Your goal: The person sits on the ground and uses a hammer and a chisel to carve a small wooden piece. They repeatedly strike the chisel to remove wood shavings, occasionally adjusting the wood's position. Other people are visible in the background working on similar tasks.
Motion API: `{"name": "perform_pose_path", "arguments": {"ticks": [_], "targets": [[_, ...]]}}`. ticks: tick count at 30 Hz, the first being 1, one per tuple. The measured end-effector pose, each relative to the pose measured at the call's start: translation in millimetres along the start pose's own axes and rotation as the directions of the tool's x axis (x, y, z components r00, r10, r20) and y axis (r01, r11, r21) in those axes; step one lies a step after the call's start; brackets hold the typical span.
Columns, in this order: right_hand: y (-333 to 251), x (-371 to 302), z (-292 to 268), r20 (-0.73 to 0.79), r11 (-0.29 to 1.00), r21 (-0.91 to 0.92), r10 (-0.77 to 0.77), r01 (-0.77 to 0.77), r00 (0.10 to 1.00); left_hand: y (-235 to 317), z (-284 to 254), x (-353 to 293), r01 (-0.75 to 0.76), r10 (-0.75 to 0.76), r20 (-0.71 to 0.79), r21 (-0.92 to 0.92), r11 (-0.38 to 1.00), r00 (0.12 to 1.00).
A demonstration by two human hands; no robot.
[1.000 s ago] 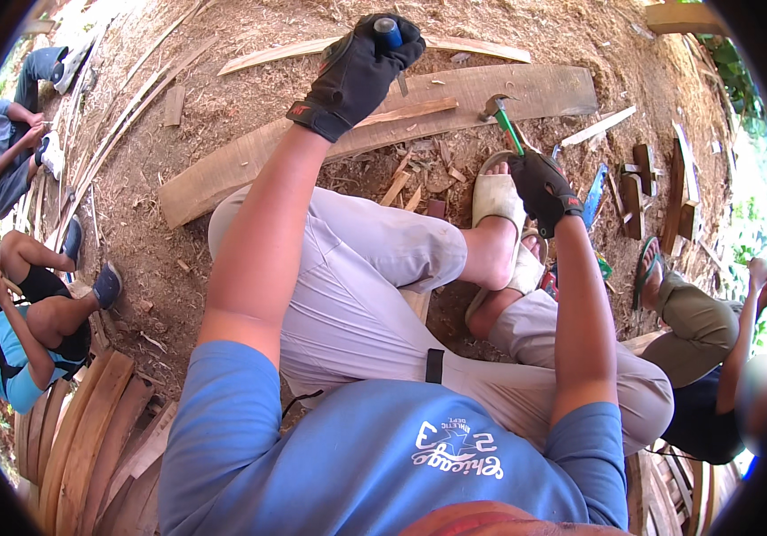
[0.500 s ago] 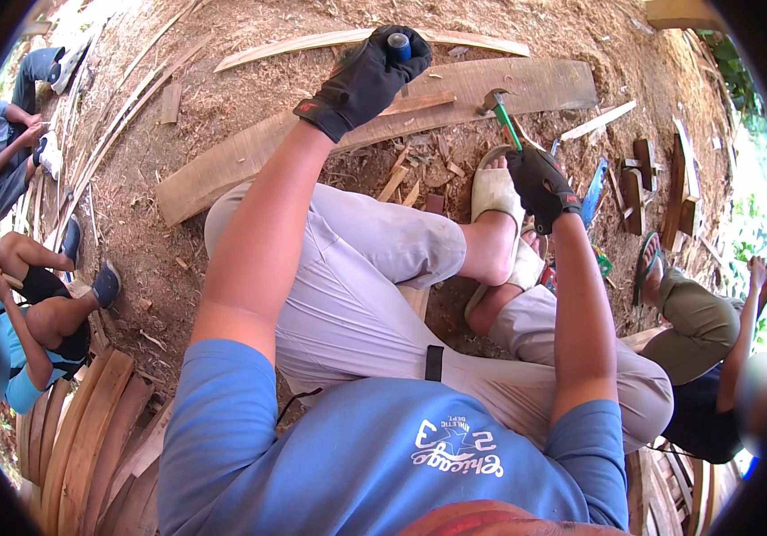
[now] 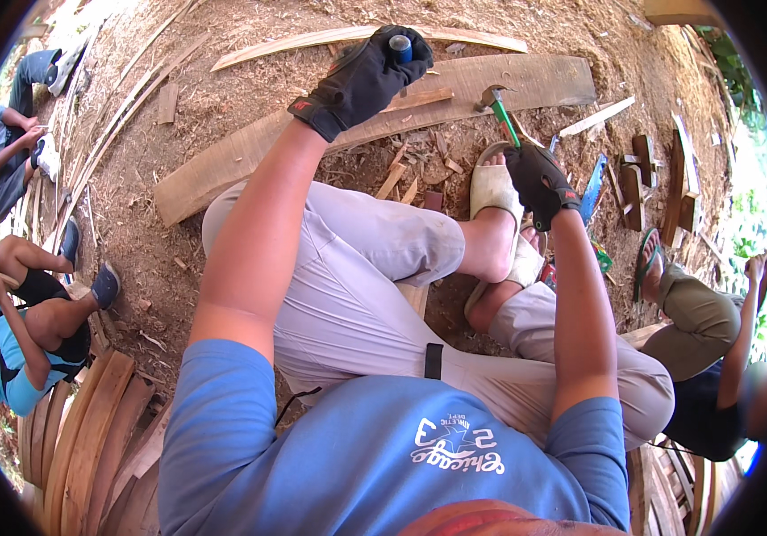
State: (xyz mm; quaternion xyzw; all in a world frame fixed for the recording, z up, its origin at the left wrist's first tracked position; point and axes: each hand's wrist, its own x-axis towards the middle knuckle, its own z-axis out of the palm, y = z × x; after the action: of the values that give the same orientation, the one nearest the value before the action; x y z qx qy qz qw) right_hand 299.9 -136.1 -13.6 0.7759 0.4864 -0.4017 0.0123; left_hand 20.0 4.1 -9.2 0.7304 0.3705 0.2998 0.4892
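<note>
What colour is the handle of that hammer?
The hammer handle is green, as the head view shows.

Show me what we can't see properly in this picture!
- Head view: most of the blue-topped tool, covered by the gloved left hand.
- Head view: the lower handle of the hammer, covered by the gloved right hand.
- Head view: the far end of the top-right wood piece, cut off by the picture's edge.
- Head view: the wood chips, too small to count.
</note>
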Motion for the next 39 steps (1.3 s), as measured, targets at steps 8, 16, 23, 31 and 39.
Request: {"name": "perform_pose_path", "arguments": {"ticks": [8, 16, 23, 31, 39], "targets": [[6.2, 4.3, 2.3, -0.011, 0.998, -0.059, -0.032, 0.032, 0.999, -5.6, 2.0, 0.4, -0.007, 0.007, 0.018, -0.003, 1.0, 1.0], [5.7, 2.4, 0.8, 0.003, 0.999, -0.018, -0.029, 0.029, 1.0, 0.6, 1.1, 1.2, -0.01, 0.01, 0.055, 0.0, 1.0, 0.998], [3.7, 1.8, -0.2, 0.042, 0.999, -0.049, -0.011, 0.013, 0.999, 2.2, 2.8, 0.1, -0.035, 0.036, 0.054, -0.028, 0.999, 0.998], [2.7, -0.8, -2.7, 0.039, 0.999, -0.038, -0.009, 0.01, 0.999, 6.5, 2.3, -0.1, -0.043, 0.039, 0.061, 0.063, 0.997, 0.997], [-1.7, -3.8, -4.6, 0.053, 0.999, -0.03, 0.019, -0.018, 0.998, 4.7, 3.8, -0.5, -0.033, 0.029, 0.057, 0.08, 0.996, 0.998]]}}
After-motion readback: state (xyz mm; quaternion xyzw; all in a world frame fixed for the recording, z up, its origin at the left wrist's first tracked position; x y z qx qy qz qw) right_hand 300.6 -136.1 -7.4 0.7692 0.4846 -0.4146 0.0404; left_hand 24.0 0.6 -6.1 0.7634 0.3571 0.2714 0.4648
